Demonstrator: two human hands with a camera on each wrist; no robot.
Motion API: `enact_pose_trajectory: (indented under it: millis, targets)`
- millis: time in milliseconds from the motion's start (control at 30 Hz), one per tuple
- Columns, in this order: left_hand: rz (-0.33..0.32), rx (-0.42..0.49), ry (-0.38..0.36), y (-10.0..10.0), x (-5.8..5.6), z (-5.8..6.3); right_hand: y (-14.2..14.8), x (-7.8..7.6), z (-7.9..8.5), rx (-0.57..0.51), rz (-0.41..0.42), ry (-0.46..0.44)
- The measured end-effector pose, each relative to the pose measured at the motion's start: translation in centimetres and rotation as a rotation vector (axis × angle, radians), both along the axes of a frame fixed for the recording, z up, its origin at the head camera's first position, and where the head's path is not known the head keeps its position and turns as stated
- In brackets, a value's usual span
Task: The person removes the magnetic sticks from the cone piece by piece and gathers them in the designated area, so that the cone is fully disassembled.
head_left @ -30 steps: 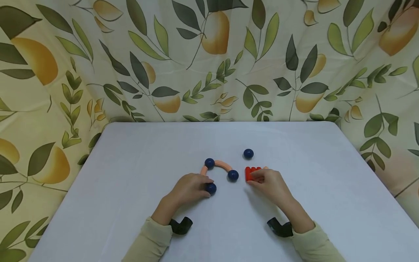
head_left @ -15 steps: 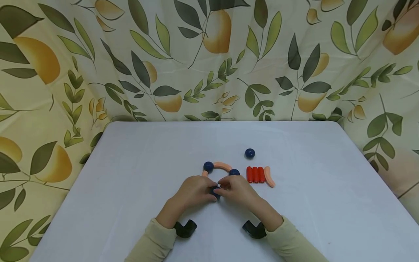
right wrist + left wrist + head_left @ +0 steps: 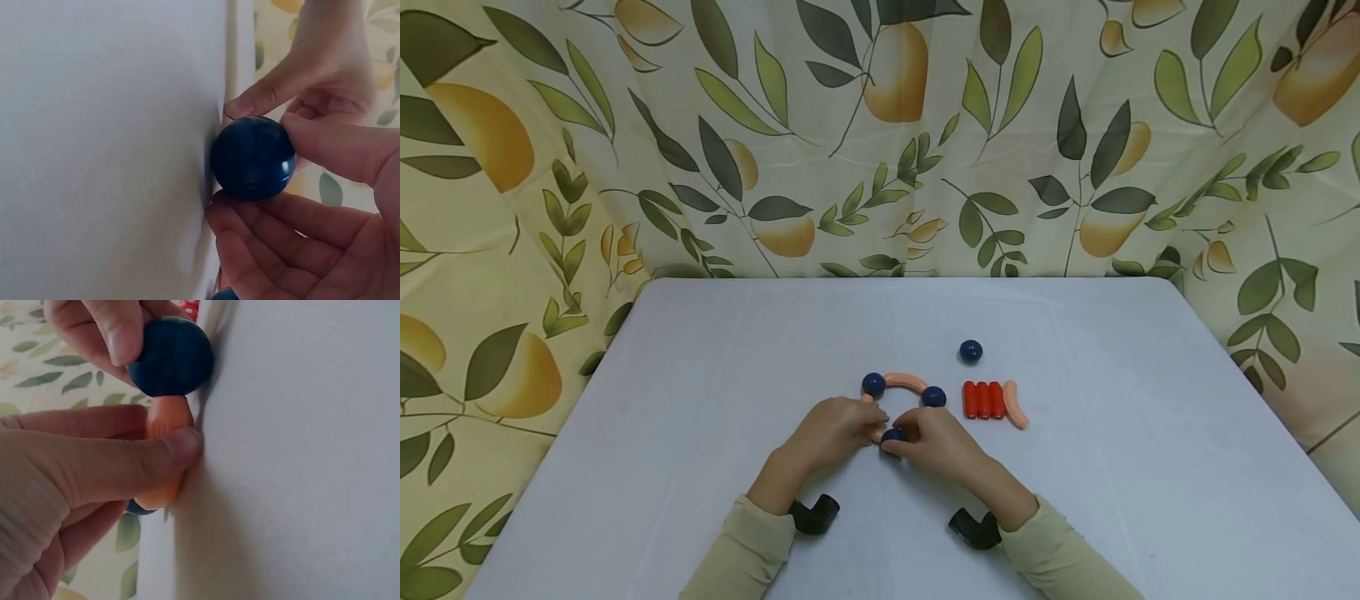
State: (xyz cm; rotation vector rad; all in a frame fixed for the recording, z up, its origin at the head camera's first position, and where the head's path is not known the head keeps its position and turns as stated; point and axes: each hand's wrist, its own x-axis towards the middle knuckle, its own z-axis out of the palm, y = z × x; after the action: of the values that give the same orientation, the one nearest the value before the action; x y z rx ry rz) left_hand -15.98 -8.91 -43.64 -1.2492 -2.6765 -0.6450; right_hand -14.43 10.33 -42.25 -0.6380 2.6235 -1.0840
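My left hand pinches a short peach-coloured curved stick between thumb and fingers; in the left wrist view the stick meets a dark blue ball. That same ball is held between the thumb and fingers of my right hand, close over the white table. Beyond the hands, another blue ball joins a peach curved stick, whose other end meets a further blue ball. Together these pieces form a partial ring, its near left side partly hidden by my left hand.
Right of the ring lie three red rods side by side, with a loose peach curved stick beside them. A single blue ball sits behind the rods. A leaf-and-fruit patterned cloth hangs behind the white table.
My right hand has come left from the red rods to the near blue ball. My left hand has shifted its grip from that ball to the curved stick.
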Motion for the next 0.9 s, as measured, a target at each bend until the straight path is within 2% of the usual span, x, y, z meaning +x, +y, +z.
enact_pose_trajectory:
  millis: [133, 333, 667, 900]
  targets:
    - [-0.034, -0.012, 0.040, 0.0, -0.1, -0.2, 0.2, 0.1, 0.3, 0.017, -0.007, -0.022]
    - [-0.020, -0.044, 0.092, 0.4, 0.1, -0.2, 0.6, 0.0, 0.7, 0.043, -0.019, -0.068]
    - [-0.005, -0.070, 0.076, 0.8, 0.4, -0.2, 1.1, 0.0, 1.1, 0.028, 0.036, -0.066]
    - [0.024, -0.084, 0.060, 0.7, 0.3, -0.2, 2.3, -0.1, 2.0, 0.102, -0.032, -0.069]
